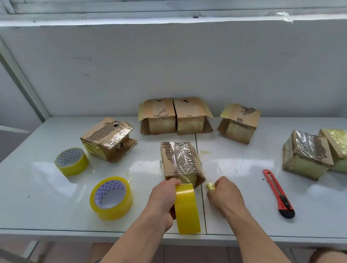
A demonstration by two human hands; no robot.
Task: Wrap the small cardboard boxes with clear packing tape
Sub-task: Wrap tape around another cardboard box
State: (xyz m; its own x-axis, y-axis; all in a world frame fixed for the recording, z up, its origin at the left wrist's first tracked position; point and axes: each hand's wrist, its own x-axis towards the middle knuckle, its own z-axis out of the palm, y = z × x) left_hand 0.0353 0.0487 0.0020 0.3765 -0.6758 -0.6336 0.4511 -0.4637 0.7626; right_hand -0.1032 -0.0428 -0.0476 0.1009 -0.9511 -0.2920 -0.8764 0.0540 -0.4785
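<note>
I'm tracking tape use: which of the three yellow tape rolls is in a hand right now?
The upright roll at the table's near edge, gripped by the left hand. The other two rolls lie flat and untouched further left.

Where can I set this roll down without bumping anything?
Bare table lies between the centre box and the red cutter. The left side is crowded with two tape rolls.

You hold a glossy yellow roll of packing tape (186,209). Two more yellow tape rolls (111,198) show white cores printed with purple triangles. The small cardboard boxes (180,162) are brown with dark torn stripes. The box cutter (278,193) is red and black on a white table (248,219).
</note>
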